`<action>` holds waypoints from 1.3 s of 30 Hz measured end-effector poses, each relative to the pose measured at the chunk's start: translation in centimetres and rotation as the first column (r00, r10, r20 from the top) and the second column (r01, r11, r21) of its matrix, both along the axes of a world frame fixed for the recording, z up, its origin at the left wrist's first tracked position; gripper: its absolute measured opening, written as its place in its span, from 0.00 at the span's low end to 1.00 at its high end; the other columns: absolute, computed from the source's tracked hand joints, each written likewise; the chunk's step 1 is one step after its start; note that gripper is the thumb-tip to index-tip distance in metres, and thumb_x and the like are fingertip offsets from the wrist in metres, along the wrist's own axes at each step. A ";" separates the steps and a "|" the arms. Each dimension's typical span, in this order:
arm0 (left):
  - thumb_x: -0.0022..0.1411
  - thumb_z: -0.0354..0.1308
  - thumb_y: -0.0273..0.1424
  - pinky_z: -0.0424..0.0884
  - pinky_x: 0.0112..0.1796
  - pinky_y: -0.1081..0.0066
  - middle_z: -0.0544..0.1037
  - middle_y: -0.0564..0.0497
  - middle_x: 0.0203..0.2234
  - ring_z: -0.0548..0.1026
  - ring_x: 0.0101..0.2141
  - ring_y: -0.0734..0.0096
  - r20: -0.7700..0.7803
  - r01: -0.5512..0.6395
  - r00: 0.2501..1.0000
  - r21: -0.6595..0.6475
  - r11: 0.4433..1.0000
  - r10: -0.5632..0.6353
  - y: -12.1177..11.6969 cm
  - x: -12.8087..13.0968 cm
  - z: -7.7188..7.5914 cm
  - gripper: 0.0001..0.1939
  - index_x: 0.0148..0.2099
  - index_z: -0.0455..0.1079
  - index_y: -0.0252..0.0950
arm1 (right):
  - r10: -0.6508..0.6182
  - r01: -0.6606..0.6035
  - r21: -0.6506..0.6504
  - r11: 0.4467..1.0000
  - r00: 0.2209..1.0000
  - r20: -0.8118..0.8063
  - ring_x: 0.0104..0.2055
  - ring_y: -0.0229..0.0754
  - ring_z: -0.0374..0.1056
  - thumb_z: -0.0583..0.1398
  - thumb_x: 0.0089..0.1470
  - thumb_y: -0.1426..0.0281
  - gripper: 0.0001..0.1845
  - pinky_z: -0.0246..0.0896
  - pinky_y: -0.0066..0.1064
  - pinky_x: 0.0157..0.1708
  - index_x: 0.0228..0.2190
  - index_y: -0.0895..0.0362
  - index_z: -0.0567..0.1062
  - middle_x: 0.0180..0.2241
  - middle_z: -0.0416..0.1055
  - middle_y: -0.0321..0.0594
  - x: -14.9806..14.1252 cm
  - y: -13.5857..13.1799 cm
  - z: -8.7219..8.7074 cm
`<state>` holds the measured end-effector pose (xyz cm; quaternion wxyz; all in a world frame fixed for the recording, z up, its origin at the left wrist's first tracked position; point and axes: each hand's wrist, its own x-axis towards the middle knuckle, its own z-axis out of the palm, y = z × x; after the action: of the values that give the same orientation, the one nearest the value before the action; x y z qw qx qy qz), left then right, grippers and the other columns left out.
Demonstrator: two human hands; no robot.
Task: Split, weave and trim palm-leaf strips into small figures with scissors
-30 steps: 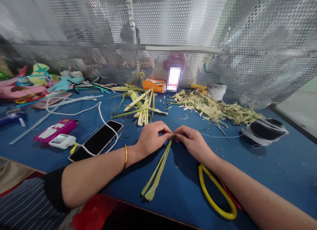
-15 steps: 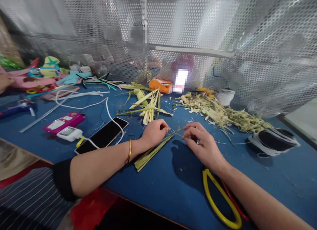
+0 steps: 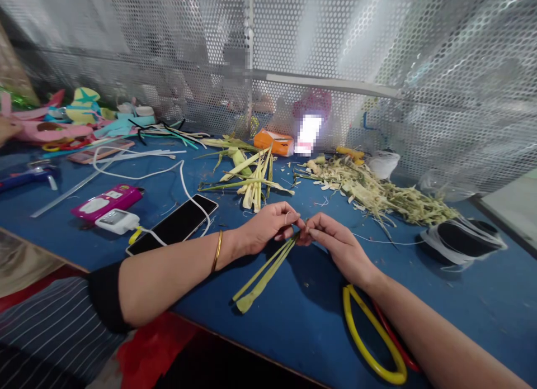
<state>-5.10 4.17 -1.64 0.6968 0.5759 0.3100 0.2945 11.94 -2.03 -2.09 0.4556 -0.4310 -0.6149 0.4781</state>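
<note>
My left hand (image 3: 272, 227) and my right hand (image 3: 338, 243) meet over the middle of the blue table, nearly touching. My right hand pinches the upper end of a few narrow green leaf strips (image 3: 266, 280), whose lower ends spread toward me. A small loop of white thread shows at my left fingertips, which are closed beside the strips' tip. On the other side, the thread (image 3: 384, 239) runs from my right hand to a dark spool (image 3: 459, 238) wound with white. Scissors with yellow and red handles (image 3: 350, 322) lie partly beneath my right forearm.
Pale leaf pieces (image 3: 254, 182) lie beyond my hands, with a heap of shredded leaves (image 3: 369, 188) to their right. A black phone (image 3: 174, 227), a magenta device (image 3: 107, 203) and a white cable (image 3: 182, 182) are at left. An orange packet (image 3: 272, 143) stands by the perforated screen (image 3: 327, 53).
My hands have come together. The leaf strips, earlier lying by my left hand, are now raised at their tip in my right fingers, with their lower ends fanned apart.
</note>
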 end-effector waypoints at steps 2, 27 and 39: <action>0.62 0.55 0.34 0.54 0.19 0.79 0.70 0.57 0.22 0.62 0.18 0.84 -0.012 0.011 1.000 0.022 1.000 -0.010 -0.1 0.1 -0.1 0.10 0.32 0.60 0.35 | 0.011 -0.010 0.000 1.000 1.000 0.023 0.32 0.39 0.68 0.58 0.57 0.62 0.10 0.64 0.33 0.36 0.29 0.55 0.70 0.28 0.72 0.37 -0.1 0.0 0.0; 0.59 0.58 0.29 0.67 0.22 0.77 0.75 0.52 0.22 0.69 0.20 0.80 -0.238 0.051 0.970 0.007 0.999 -0.048 0.2 -0.4 -0.1 0.07 0.31 0.69 0.31 | 0.012 -0.007 -0.032 0.999 0.987 0.162 0.31 0.38 0.67 0.58 0.56 0.62 0.10 0.63 0.31 0.34 0.31 0.56 0.72 0.28 0.71 0.37 0.3 0.0 0.4; 0.54 0.61 0.34 0.57 0.18 0.77 0.69 0.56 0.14 0.62 0.15 0.81 -0.353 0.084 0.935 0.132 0.988 -0.032 -0.4 -0.2 -0.1 0.10 0.25 0.74 0.32 | -0.069 0.028 0.163 0.986 0.964 0.257 0.32 0.38 0.69 0.57 0.57 0.65 0.09 0.66 0.33 0.33 0.28 0.55 0.73 0.43 0.71 0.44 -0.1 -0.2 0.3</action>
<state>-5.29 3.82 -1.70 0.5955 0.6769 0.3895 0.1885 11.83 -2.25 -1.82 0.4146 -0.4679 -0.6949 0.3553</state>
